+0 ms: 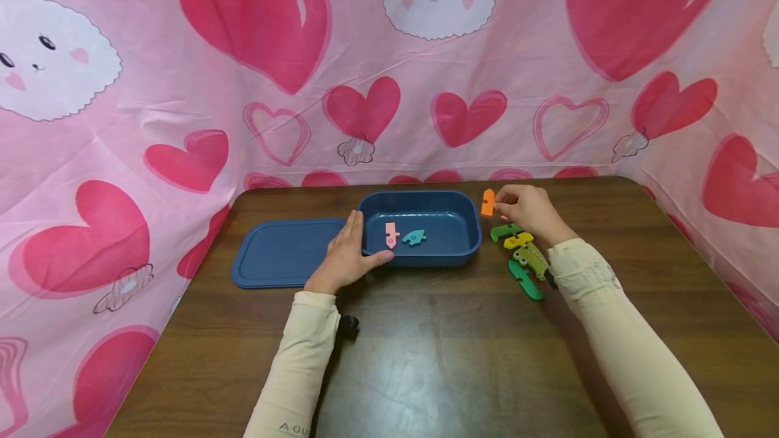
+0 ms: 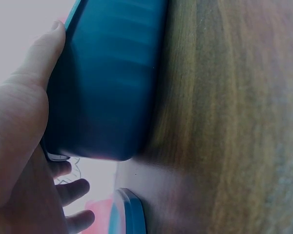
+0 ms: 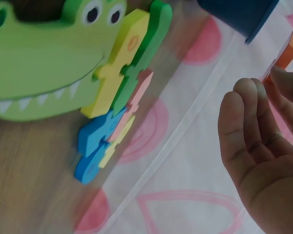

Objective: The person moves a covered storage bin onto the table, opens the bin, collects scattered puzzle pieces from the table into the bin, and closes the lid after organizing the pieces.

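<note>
My right hand (image 1: pixel 529 211) pinches an orange puzzle piece (image 1: pixel 488 202) between thumb and fingertips, raised just beyond the right end of a blue plastic box (image 1: pixel 420 261). Along the box's left end lies my left hand (image 1: pixel 348 259), its fingers straight at the side and its thumb on the front rim. Inside the box are a pink puzzle piece (image 1: pixel 391 235) and a teal puzzle piece (image 1: pixel 414 238). Below the right hand lie a crocodile-head piece (image 3: pixel 44 63), a yellow piece (image 3: pixel 119 63) and a green piece (image 3: pixel 149 48). Smaller blue pieces (image 3: pixel 90 161) show beside them.
The blue lid (image 1: pixel 286 255) lies flat on the wooden table (image 1: pixel 414 350), left of the box. Another green piece (image 1: pixel 525 281) is nearest the front of the right-hand group. A pink heart-patterned cloth (image 1: pixel 414 59) hangs behind the table.
</note>
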`<action>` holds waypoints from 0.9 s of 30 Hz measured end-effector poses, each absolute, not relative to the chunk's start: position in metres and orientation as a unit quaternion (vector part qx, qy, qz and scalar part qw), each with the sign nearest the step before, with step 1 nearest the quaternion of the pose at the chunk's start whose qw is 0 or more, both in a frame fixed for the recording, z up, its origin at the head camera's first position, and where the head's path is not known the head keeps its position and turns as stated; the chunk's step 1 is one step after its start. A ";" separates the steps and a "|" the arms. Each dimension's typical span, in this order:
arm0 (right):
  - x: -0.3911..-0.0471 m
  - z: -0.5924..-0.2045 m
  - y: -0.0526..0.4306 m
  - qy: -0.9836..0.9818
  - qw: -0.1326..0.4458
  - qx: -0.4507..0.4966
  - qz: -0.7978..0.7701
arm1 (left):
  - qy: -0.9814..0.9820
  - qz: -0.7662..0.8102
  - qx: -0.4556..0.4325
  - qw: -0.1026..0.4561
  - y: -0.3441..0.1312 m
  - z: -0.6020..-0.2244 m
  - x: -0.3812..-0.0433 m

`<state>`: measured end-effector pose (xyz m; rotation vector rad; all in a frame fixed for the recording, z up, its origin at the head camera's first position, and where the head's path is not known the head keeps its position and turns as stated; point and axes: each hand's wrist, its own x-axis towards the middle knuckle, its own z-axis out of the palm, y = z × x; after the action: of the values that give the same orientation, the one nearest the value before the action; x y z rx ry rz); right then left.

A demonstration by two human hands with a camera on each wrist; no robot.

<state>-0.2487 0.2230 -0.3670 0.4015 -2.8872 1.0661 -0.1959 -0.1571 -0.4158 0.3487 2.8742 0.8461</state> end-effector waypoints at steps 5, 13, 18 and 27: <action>-0.251 -0.367 0.212 -0.937 0.027 0.140 0.320 | 0.951 0.281 0.117 0.061 -0.157 -0.415 -0.196; -0.253 -0.368 0.193 -0.936 0.002 0.149 0.319 | 0.951 0.279 0.116 0.059 -0.158 -0.414 -0.196; -0.254 -0.370 0.186 -0.934 -0.029 0.150 0.323 | 0.953 0.274 0.116 0.057 -0.157 -0.413 -0.195; -0.253 -0.374 0.188 -0.931 -0.057 0.136 0.334 | 0.953 0.274 0.116 0.061 -0.156 -0.410 -0.193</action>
<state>-0.2526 0.1876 -0.3741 0.4444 -3.0355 1.0906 -0.1928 -0.1556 -0.4100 0.3524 2.8815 0.8300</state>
